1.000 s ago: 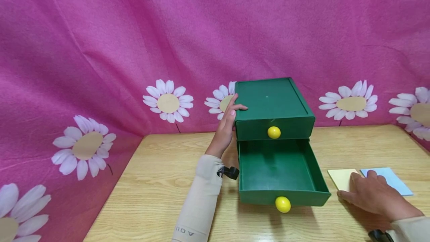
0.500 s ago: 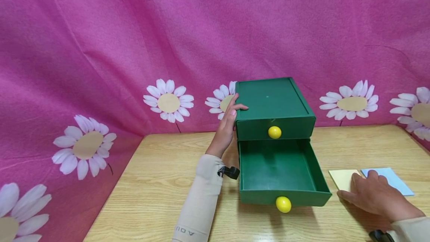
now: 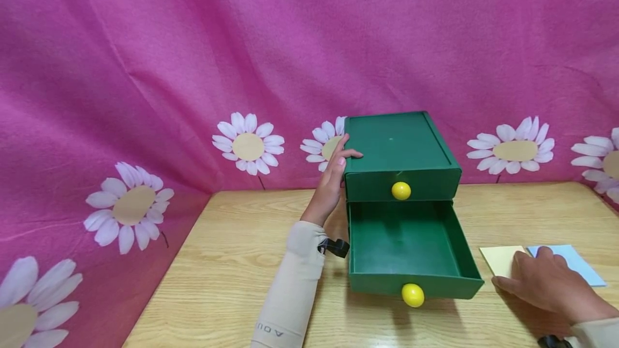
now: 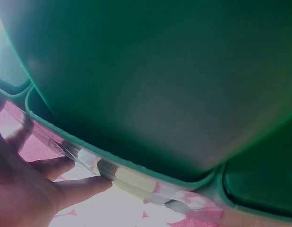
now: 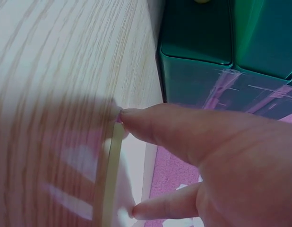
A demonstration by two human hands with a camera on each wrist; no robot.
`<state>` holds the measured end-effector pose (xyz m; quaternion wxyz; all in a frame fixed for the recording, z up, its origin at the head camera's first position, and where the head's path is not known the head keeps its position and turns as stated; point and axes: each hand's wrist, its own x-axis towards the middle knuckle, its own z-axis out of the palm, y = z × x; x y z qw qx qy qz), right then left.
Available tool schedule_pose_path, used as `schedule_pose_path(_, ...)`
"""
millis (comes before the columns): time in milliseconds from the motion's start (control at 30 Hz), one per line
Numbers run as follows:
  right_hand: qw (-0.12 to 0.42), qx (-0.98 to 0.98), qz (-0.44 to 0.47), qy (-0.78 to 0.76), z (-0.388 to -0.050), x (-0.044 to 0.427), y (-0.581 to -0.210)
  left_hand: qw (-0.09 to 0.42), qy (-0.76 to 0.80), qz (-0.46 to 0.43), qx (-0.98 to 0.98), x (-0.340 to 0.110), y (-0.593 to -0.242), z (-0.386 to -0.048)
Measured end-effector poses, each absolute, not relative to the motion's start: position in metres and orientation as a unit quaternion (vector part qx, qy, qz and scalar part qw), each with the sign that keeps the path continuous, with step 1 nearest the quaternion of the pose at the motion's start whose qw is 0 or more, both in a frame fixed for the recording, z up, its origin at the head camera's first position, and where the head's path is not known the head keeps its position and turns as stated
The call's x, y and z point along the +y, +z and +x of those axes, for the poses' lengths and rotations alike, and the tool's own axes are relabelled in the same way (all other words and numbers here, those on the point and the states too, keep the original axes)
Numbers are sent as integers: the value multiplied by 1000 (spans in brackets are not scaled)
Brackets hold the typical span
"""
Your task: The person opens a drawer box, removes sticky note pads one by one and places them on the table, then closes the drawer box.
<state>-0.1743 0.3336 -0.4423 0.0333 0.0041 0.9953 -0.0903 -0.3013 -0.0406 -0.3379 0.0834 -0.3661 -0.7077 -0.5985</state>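
A green two-drawer unit [image 3: 403,141] with yellow round knobs stands on the table. Its lower drawer [image 3: 406,240] is pulled out and holds nothing; the upper one is closed. My left hand [image 3: 329,187] rests against the unit's left side, one finger over the top edge. In the left wrist view its fingers [image 4: 84,189] touch the side wall. My right hand [image 3: 546,281] lies on a yellow pad of paper [image 3: 500,259]. In the right wrist view the thumb touches a corner of that pad [image 5: 110,175] and a fingertip its upper face.
A light-blue pad of paper [image 3: 577,265] lies just right of the yellow one, partly behind my right hand. The wooden table [image 3: 232,267] meets a pink cloth backdrop [image 3: 290,42] printed with white daisies.
The whole head view has shifted slightly, so everything sits a little further right. Both hands, the drawers and the pads keep their places relative to one another.
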Motion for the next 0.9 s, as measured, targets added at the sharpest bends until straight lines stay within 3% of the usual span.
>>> schedule_pose_path(567, 37, 995, 8, -87, -175, 326, -436, 82, -600, -361, -709, -42, -336, -300)
schedule_pose_path(900, -13, 995, -24, -95, -173, 315, -423, 80, -602, -366, -705, -41, -337, -301)
